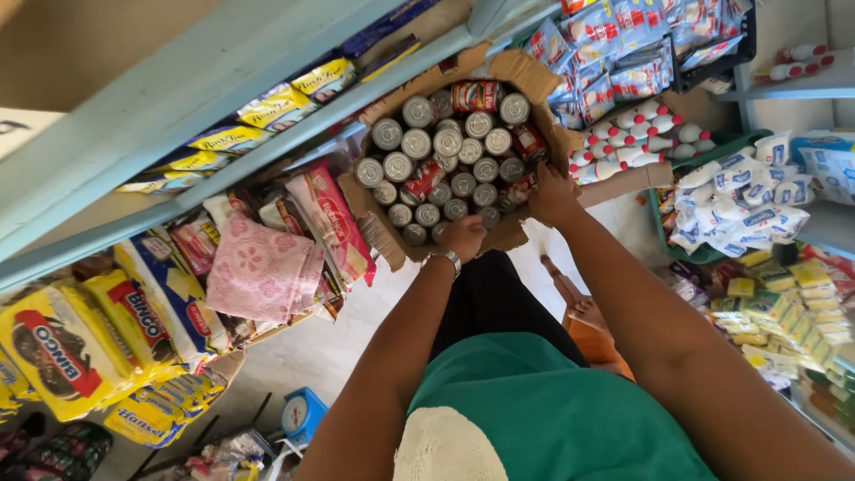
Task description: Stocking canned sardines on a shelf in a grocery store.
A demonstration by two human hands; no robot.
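Observation:
An open cardboard box (521, 69) on the floor is packed with several upright silver-topped tin cans (448, 142); a few red-labelled cans lie on their sides among them. My left hand (463, 236), with a metal watch at the wrist, reaches into the near edge of the box and touches the cans there. At the box's right side, my right hand (549, 196) is closed around a red-labelled can (520, 188). I stand over the box in a green top and dark trousers.
Pale blue shelves (223, 62) at the left carry yellow snack packets. Yellow biscuit bags (62, 347) and a pink cloth (263, 267) lie left. White bottles (637, 134) and white sachets (739, 191) fill crates right. A blue weighing scale (301, 414) stands below.

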